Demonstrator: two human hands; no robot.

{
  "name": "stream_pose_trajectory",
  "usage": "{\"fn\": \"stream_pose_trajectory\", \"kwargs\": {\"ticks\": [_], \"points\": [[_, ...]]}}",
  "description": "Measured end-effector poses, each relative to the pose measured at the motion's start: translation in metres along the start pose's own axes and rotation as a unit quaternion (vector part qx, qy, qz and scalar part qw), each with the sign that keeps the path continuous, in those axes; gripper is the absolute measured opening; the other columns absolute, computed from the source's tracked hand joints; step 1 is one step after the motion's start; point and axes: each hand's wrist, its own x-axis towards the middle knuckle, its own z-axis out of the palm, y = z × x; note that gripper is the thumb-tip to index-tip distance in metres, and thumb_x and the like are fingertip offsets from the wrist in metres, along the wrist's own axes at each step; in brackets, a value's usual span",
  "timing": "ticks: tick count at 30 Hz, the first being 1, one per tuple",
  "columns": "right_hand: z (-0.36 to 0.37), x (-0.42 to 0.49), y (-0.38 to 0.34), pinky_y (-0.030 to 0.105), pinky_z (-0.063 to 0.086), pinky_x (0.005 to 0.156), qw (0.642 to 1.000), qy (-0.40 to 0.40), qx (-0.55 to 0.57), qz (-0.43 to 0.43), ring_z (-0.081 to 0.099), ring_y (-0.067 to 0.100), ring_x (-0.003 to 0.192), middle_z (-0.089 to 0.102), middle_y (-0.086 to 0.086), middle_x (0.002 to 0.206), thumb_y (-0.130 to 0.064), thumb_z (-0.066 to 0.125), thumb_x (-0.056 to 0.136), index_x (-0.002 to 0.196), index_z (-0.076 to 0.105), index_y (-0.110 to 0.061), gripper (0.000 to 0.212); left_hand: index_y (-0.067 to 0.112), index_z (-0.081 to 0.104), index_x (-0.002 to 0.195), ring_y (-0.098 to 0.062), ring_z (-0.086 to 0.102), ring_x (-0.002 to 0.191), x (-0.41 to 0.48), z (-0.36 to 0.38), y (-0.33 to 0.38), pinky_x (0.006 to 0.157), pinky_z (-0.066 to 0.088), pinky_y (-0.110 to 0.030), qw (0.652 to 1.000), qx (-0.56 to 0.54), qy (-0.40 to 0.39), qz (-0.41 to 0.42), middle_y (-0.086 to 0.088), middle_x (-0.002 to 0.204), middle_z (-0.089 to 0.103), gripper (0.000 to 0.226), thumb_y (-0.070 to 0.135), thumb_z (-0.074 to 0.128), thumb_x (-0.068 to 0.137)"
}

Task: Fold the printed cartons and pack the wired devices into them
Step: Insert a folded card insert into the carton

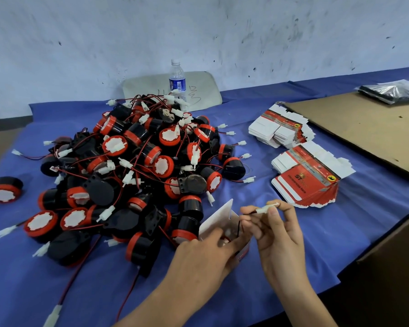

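A big pile of black-and-red wired devices (137, 166) with white plugs lies on the blue cloth. In front of it stands an open white-and-red carton (219, 220), its flap up, with a device inside. My left hand (206, 253) grips the carton from the near side. Just right of the carton, my right hand (276, 230) pinches the device's white plug (266, 208) above the opening; its thin wire runs down into the carton. Two stacks of flat printed cartons (305, 180) (279, 131) lie to the right.
A water bottle (177, 80) stands behind the pile near the wall. One stray device (4, 190) lies at the far left. Brown cardboard sheets (364, 128) cover the right side of the table, and a cardboard box edge (397, 244) rises at the lower right.
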Motion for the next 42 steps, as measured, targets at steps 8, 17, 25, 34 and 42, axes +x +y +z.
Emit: {"fn": "stream_pose_trajectory", "kwargs": {"ticks": [8,17,25,34,42], "points": [[0.007,-0.001,0.004,0.025,0.057,0.069,0.999,0.046,0.015,-0.001,0.071,0.026,0.074,0.071,0.023,0.086,-0.019,0.046,0.094,0.097,0.045,-0.014,0.006,0.041,0.072,0.103,-0.008,0.054,0.042,-0.003,0.003,-0.005,0.03,0.034,-0.017,0.998,-0.032,-0.042,0.021,0.014,0.077,0.066,0.043,0.05,0.035,0.083],[-0.011,-0.008,0.012,0.027,0.046,0.05,0.749,-0.089,-0.609,-0.244,0.063,0.012,0.056,0.067,-0.008,0.068,-0.022,0.054,0.09,0.103,0.072,-0.024,0.022,0.033,0.047,0.132,-0.011,0.058,0.104,0.003,0.0,-0.012,0.068,0.038,-0.026,0.987,-0.035,-0.146,-0.049,0.014,0.128,0.049,0.065,0.069,0.015,0.088],[-0.014,-0.013,0.026,0.026,0.036,0.029,0.636,-0.036,-0.718,-0.28,0.048,0.021,0.035,0.051,-0.001,0.043,-0.029,0.048,0.087,0.08,0.069,-0.013,0.028,0.032,0.049,0.127,-0.019,0.058,0.101,0.005,-0.004,-0.005,0.068,0.034,-0.028,0.98,-0.05,-0.166,-0.092,0.012,0.126,0.046,0.04,0.054,0.034,0.097],[-0.012,-0.017,0.02,0.031,0.045,0.038,0.696,-0.062,-0.689,-0.192,0.056,0.021,0.045,0.06,-0.001,0.051,-0.031,0.063,0.083,0.073,0.075,-0.019,0.021,0.027,0.06,0.121,-0.021,0.064,0.086,0.006,-0.007,0.006,0.058,0.031,-0.029,0.986,0.004,-0.136,-0.094,0.008,0.118,0.053,0.032,0.041,0.049,0.095],[0.007,-0.011,0.013,0.028,0.023,0.047,0.624,-0.049,-0.778,-0.057,0.06,0.025,0.06,0.065,-0.001,0.064,-0.036,0.061,0.09,0.09,0.069,-0.031,0.01,0.03,0.05,0.133,-0.026,0.065,0.094,-0.004,0.007,0.009,0.068,0.049,-0.034,0.982,-0.042,-0.104,-0.149,0.016,0.136,0.044,0.038,0.043,0.038,0.099]]}}
